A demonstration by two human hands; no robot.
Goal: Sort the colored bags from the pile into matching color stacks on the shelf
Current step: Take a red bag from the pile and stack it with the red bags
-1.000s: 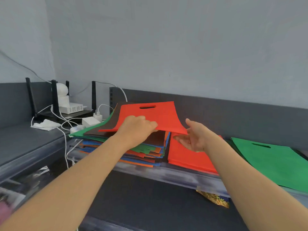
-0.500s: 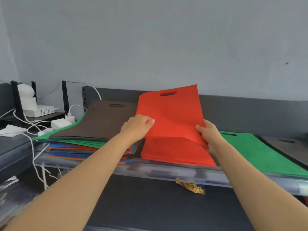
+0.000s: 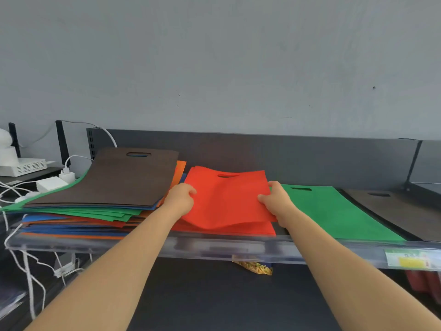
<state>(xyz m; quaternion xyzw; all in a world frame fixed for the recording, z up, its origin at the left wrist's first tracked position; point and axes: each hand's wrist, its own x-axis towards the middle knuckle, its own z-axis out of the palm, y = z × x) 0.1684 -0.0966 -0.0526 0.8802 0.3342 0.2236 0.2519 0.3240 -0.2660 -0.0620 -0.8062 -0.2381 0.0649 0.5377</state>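
A red bag (image 3: 228, 199) lies across the red stack (image 3: 250, 231) in the middle of the shelf, its near edge slightly rippled. My left hand (image 3: 182, 199) grips its left edge and my right hand (image 3: 274, 199) grips its right edge. To the left sits the mixed pile (image 3: 78, 218) of green, blue, orange and red bags, topped by a brown bag (image 3: 119, 180). Right of the red stack lies a green bag (image 3: 334, 211), and beyond it a brown bag (image 3: 401, 211).
A clear plastic rail (image 3: 214, 249) runs along the shelf's front edge, with a price label (image 3: 410, 259) at the right. White chargers and cables (image 3: 47, 185) crowd the far left. A yellow snack packet (image 3: 253, 267) lies on the lower shelf.
Both hands carried the red bag from the mixed pile to the right and lowered it from a raised tilt onto the red stack. The view also turned right.
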